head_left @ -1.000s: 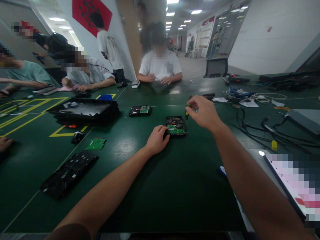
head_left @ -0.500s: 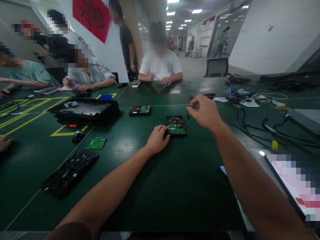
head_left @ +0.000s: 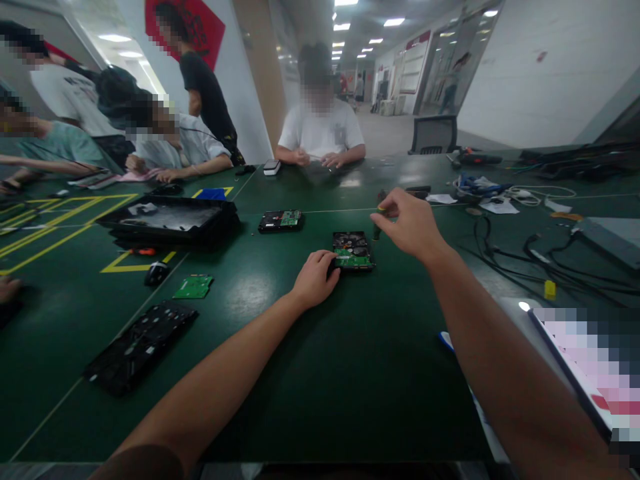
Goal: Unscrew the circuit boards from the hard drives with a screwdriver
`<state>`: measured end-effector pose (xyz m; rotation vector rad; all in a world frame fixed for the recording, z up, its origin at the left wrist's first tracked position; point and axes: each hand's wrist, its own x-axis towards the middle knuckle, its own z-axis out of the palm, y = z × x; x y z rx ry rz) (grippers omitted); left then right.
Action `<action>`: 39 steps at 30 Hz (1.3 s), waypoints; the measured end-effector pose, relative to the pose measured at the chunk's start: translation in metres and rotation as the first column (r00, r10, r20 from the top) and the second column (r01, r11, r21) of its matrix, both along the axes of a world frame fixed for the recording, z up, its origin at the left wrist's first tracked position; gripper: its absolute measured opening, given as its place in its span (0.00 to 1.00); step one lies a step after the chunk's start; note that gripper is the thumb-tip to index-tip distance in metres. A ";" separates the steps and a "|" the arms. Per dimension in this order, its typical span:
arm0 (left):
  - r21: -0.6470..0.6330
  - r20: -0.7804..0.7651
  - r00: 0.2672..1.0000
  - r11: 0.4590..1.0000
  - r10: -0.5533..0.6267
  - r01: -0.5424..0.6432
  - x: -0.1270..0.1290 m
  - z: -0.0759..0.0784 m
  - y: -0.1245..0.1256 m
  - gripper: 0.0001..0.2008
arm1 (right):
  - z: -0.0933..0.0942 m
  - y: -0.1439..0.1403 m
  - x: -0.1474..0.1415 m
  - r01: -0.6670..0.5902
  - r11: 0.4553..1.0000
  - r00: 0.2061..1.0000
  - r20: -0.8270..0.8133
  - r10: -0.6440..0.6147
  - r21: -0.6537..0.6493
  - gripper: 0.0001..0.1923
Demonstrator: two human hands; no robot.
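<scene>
Hard drive [head_left: 353, 251] lies circuit-board side up on the green table [head_left: 350, 373], mid-table straight ahead of you; your left hand [head_left: 315, 279] rests curled on its near-left corner, fingers bent onto the edge, pinning it. Your right hand [head_left: 407, 223] is raised just beyond the drive's right side, thumb and fingertips pinched shut on the top of a small screwdriver [head_left: 376, 223] that stands roughly upright, tip down beside the drive's far-right corner. Further out: second drive [head_left: 281, 221] to the far left of yours, black tray stack [head_left: 167, 222] beyond it, loose green circuit board [head_left: 193, 287], black mouse [head_left: 155, 273], flat black panel [head_left: 137, 347] near-left, tangle of black cables [head_left: 525, 257] on the right. Yellow tape lines mark the table's left part. A person in a white shirt [head_left: 320, 130] sits across; others sit and stand at left. Long hall with ceiling lights behind, red hanging on the wall. Versus a second ago: your hands and drive barely shifted, the standing people at left have moved along. No readable writing anywhere
</scene>
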<state>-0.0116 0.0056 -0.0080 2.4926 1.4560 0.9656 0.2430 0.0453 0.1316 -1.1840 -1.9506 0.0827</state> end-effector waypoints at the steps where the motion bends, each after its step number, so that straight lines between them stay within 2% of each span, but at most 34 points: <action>1: 0.000 0.000 1.000 1.000 0.000 0.000 0.000 0.000 0.000 0.17 | 0.000 0.000 0.000 -0.016 1.000 1.000 0.004 0.016 -0.003 0.06; 4: -0.002 -0.002 1.000 1.000 -0.002 0.002 0.000 -0.001 0.000 0.17 | 0.000 0.001 0.000 -0.050 0.999 0.998 0.030 0.050 0.000 0.04; 10: -0.009 0.002 1.000 1.000 -0.006 0.006 -0.001 -0.001 0.000 0.17 | -0.002 0.003 0.001 0.001 1.000 1.000 -0.001 -0.001 -0.004 0.08; 15: -0.011 0.017 1.000 1.000 -0.003 0.003 0.000 -0.001 0.000 0.17 | -0.002 0.003 0.000 -0.043 0.999 0.999 0.024 0.043 -0.005 0.04; 21: -0.012 0.006 1.000 1.000 -0.003 0.003 0.000 -0.001 0.001 0.17 | 0.000 0.001 0.000 0.017 1.000 0.999 0.028 -0.017 0.013 0.06; 27: -0.013 0.010 1.000 1.000 -0.003 0.003 0.000 -0.001 0.001 0.17 | -0.001 0.004 0.000 -0.051 0.998 0.998 0.026 0.050 0.025 0.03; 34: -0.022 0.007 1.000 1.000 -0.006 0.006 0.000 0.002 -0.001 0.17 | -0.002 0.002 0.000 0.049 0.999 0.999 -0.011 -0.049 0.007 0.06; 39: -0.025 0.008 1.000 1.000 0.002 -0.002 0.001 0.003 -0.001 0.17 | -0.003 0.004 0.001 -0.020 1.000 1.000 0.001 0.020 0.008 0.04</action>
